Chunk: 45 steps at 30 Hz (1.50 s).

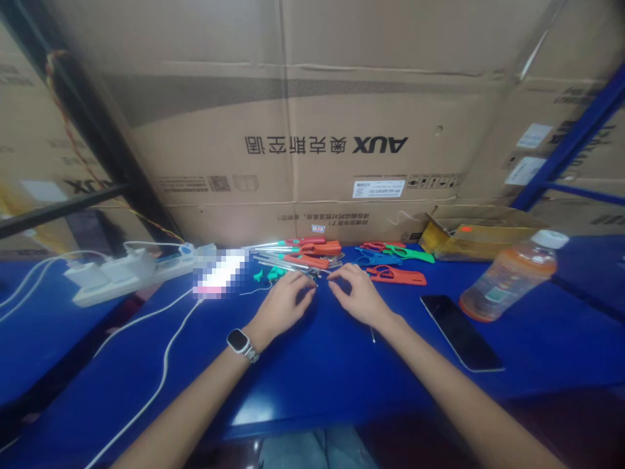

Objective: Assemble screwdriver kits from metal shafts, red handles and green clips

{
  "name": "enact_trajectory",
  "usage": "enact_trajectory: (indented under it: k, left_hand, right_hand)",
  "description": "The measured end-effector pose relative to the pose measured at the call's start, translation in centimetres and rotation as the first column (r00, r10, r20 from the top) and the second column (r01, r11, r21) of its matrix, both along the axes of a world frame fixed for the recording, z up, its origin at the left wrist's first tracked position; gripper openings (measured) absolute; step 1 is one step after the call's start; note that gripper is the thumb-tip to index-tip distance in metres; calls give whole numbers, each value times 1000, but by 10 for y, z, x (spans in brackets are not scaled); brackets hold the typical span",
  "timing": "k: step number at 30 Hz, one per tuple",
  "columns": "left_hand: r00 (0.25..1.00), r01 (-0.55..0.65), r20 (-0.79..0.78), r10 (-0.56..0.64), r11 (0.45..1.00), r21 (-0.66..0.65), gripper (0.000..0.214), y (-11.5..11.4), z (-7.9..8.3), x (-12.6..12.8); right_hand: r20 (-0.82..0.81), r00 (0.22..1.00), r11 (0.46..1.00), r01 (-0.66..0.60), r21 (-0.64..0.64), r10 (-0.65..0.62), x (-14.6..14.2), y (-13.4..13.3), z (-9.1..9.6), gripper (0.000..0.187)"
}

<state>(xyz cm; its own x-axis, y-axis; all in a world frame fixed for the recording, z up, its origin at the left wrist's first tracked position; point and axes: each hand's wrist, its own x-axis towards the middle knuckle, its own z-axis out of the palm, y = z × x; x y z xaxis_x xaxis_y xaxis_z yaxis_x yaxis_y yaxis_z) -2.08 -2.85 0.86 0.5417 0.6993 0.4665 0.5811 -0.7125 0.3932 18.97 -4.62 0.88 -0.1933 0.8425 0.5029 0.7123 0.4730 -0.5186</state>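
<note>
My left hand [286,301] rests on the blue table [312,371], fingers curled and pinched round a small metal piece [312,280] near the scissors pile. A smartwatch [241,344] is on that wrist. My right hand [356,293] lies just to its right, fingers bent, thumb and forefinger pinching toward the same spot; what it holds is too small to name. Behind both hands lies a heap of scissors with orange handles [317,251], green handles [410,254] and a red pair [398,275].
A dark phone [461,332] lies flat at the right, beside a tipped bottle of orange drink [512,273]. A white power strip [127,273] with cables sits at the left. Large cardboard boxes [312,130] wall the back. A small open carton [478,238] stands at the back right.
</note>
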Motion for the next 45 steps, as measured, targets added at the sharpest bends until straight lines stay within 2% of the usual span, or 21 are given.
enact_trajectory:
  k: [3, 6, 10, 13, 15, 20, 23, 26, 29, 31, 35, 37, 41, 45]
  left_hand:
    - [997, 69, -17, -69, 998, 8, 15, 7, 3, 31]
    - [994, 101, -38, -100, 995, 18, 15, 21, 6, 71]
    - [979, 68, -195, -63, 997, 21, 13, 42, 14, 123]
    - [950, 120, -291, -109, 993, 20, 17, 56, 17, 153]
    - [926, 171, -347, -151, 985, 27, 23, 62, 18, 168]
    - [871, 243, -455, -183, 967, 77, 28, 69, 12, 186]
    - [860, 241, -483, -168, 966, 93, 30, 74, 8, 189]
    - [858, 229, -492, -149, 968, 105, 25, 78, 9, 190]
    - [870, 217, -476, -126, 966, 141, 21, 77, 17, 183]
    - [885, 219, -451, -112, 957, 191, 20, 71, 25, 171]
    - [900, 254, -410, -151, 944, 209, 25, 48, 37, 119]
    - [912, 219, -382, -147, 964, 153, 30, 33, 35, 85]
    - [939, 86, -339, -66, 995, 43, 34, 11, 21, 22]
    - [982, 34, -183, -49, 996, -87, 36, 3, 10, -21]
  right_hand:
    - [-22, 995, 995, 100, -2, -100, 27, -4, 1, 19]
    - [35, 976, 976, 215, -41, -214, 61, -10, -1, 32]
    - [239, 894, 907, 410, -94, -380, 99, -19, -2, 36]
    - [421, 805, 852, 508, -124, -419, 118, -16, 2, 48]
    - [473, 792, 846, 509, -161, -386, 127, -9, 4, 51]
    - [455, 845, 876, 420, -236, -282, 141, 13, 3, 45]
    - [402, 884, 896, 358, -261, -236, 146, 22, -2, 51]
    - [293, 934, 928, 281, -243, -205, 150, 25, -5, 48]
    - [204, 959, 958, 233, -168, -198, 150, 21, -1, 38]
    - [143, 978, 977, 171, -124, -153, 143, 15, 5, 29]
    - [-65, 997, 998, -45, -41, 42, 106, -2, 17, 21]
    - [-92, 988, 987, -130, -94, 122, 79, -8, 17, 21]
    - [-43, 972, 956, -236, -176, 232, 27, -13, 8, 25]
    - [-10, 951, 935, -305, -182, 309, -8, -6, 0, 28]
